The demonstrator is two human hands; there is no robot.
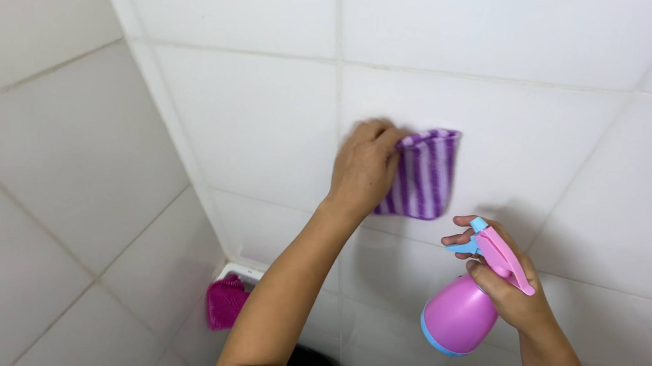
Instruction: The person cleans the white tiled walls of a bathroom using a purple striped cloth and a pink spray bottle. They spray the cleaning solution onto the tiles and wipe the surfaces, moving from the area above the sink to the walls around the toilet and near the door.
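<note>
Purple striped cloth (pixel 419 175) in left hand (pixel 361 166) grip; right hand (pixel 507 285) grasping round pink spray bottle (pixel 459 315).

— Any packages, labels, signs or screens in here?

— Only one package: a pink spray bottle (pixel 459 316), low and to the right, near us. It has a round, bulbous body with a light blue band around the base, a pink trigger head and a light blue nozzle.

— A label on it?

— None that I can see from this side.
</note>
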